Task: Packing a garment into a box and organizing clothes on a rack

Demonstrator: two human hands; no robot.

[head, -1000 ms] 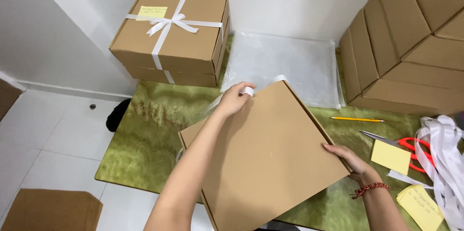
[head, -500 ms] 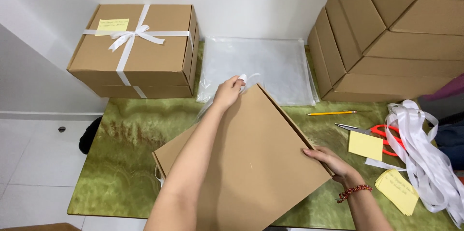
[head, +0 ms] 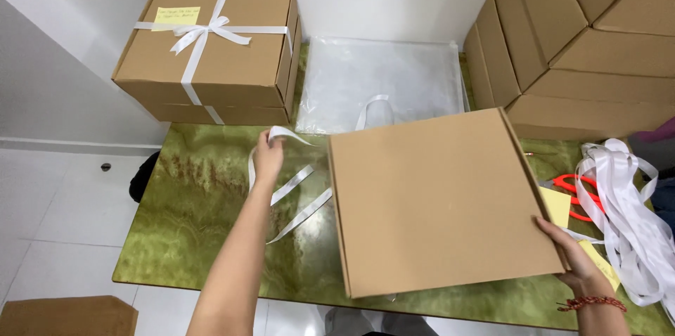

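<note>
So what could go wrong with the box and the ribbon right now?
The white ribbon runs under the flat cardboard box, and the left hand is lifting its end; a hard pull might drag or tilt the box. The right hand steadies only one corner, so it could slip. The red scissors and the loose ribbon pile lie close by, so the box could bump or snag them.

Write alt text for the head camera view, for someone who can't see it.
A person's right hand grips the corner of a flat brown cardboard box on a green marbled table, while the left hand holds a white ribbon beside it. A ribbon-tied box, clear plastic bags and stacked cartons lie behind.
</note>
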